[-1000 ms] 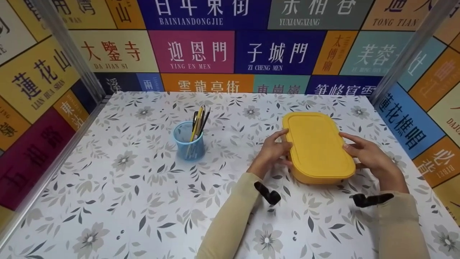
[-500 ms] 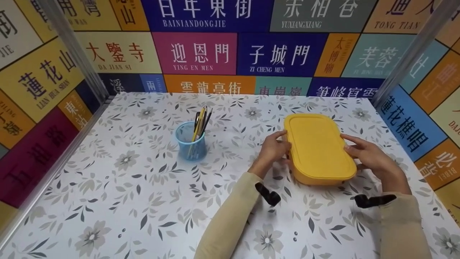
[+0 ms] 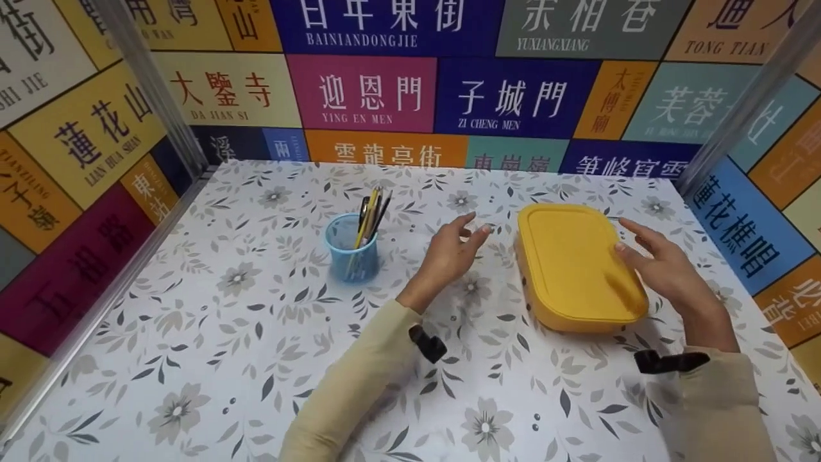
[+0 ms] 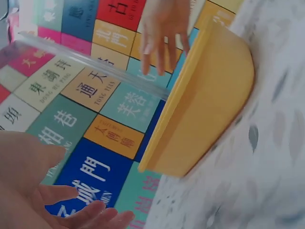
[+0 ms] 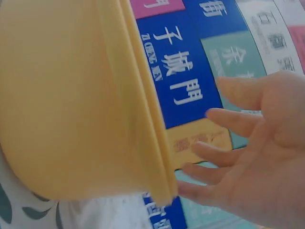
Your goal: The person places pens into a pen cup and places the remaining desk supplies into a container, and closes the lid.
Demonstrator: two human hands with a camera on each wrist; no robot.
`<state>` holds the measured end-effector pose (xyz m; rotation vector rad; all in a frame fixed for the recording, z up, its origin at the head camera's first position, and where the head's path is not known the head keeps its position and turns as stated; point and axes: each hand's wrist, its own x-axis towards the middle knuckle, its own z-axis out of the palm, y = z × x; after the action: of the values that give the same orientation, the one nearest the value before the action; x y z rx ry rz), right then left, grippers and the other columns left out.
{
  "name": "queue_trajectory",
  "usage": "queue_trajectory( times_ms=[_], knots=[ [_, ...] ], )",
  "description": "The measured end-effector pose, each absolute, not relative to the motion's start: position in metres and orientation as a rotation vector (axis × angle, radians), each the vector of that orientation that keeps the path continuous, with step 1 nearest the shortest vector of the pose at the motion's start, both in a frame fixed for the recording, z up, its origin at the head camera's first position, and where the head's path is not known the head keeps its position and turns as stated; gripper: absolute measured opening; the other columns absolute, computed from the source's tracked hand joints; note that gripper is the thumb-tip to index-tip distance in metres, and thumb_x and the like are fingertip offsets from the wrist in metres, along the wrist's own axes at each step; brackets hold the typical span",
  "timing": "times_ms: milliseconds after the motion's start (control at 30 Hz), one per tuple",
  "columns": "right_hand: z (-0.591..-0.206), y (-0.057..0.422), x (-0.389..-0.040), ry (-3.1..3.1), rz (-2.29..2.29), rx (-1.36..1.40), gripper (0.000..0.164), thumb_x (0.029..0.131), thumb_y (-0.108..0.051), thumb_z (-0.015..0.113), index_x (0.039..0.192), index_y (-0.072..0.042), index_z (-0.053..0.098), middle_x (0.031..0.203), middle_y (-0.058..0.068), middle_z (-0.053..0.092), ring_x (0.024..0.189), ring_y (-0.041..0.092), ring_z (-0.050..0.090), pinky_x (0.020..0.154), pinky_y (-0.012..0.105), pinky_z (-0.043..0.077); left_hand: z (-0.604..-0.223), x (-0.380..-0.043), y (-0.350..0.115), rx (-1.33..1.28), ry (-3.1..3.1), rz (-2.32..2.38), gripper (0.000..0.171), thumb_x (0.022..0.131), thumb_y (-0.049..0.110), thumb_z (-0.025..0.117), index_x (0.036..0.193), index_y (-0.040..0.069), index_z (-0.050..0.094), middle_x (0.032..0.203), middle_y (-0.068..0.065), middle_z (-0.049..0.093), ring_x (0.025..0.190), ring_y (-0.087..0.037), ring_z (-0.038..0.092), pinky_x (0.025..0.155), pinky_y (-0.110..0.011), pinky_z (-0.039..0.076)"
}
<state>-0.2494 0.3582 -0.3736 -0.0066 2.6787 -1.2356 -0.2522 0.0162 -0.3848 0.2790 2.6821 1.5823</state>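
A yellow lidded food box (image 3: 577, 263) rests on the flowered tabletop, right of the middle in the head view. My left hand (image 3: 451, 250) hovers to its left, fingers loosely spread, with a gap between it and the box. On the other side my right hand (image 3: 664, 269) stands close to the box's right edge, fingers apart and holding nothing. In the right wrist view that hand (image 5: 252, 152) has its fingers spread beside the lid's rim; whether a fingertip touches it, I cannot tell. The lid lies flat on the box (image 4: 205, 105).
A light blue mesh pen cup (image 3: 351, 250) with several pens and pencils (image 3: 372, 218) stands left of my left hand. Panels with coloured sign lettering (image 3: 372, 96) wall the table's back and sides. The white cloth (image 3: 256, 372) has a grey leaf pattern.
My left hand has let go of the yellow box and moved left, towards the pen cup. My right hand's fingers have loosened from the box's side. The box stays in place.
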Motion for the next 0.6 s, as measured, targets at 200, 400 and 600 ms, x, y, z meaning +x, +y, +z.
queue_trajectory(
  times_ms=[200, 400, 600],
  knots=[
    [-0.372, 0.341, -0.247, 2.911, -1.156, -0.143, 0.079, 0.098, -0.055, 0.053, 0.162, -0.028, 0.013, 0.169, 0.02, 0.005, 0.152, 0.051, 0.006, 0.116, 0.077, 0.013, -0.365, -0.234, -0.007, 0.433, 2.87, 1.362, 0.062, 0.105, 0.047, 0.045, 0.155, 0.013, 0.037, 0.138, -0.016, 0.053, 0.122, -0.027, 0.055, 0.106, -0.044, 0.05],
    [-0.368, 0.326, -0.256, 3.016, -0.901, -0.176, 0.092, 0.09, -0.07, 0.053, 0.162, -0.033, 0.008, 0.17, 0.013, -0.001, 0.152, 0.051, 0.004, 0.113, 0.081, 0.003, -0.347, -0.226, -0.028, 0.488, 3.072, 1.058, 0.072, 0.102, 0.058, 0.041, 0.16, 0.019, 0.024, 0.153, -0.013, 0.041, 0.142, -0.027, 0.041, 0.118, -0.046, 0.04],
    [-0.352, 0.313, -0.269, 3.129, -0.621, -0.367, 0.096, 0.09, -0.07, 0.055, 0.162, -0.029, 0.008, 0.17, 0.015, 0.002, 0.152, 0.051, 0.006, 0.116, 0.078, -0.002, -0.334, -0.243, -0.059, 0.515, 3.221, 0.735, 0.079, 0.1, 0.062, 0.04, 0.162, 0.023, 0.012, 0.167, -0.012, 0.022, 0.155, -0.034, 0.018, 0.127, -0.056, 0.019]
  ],
)
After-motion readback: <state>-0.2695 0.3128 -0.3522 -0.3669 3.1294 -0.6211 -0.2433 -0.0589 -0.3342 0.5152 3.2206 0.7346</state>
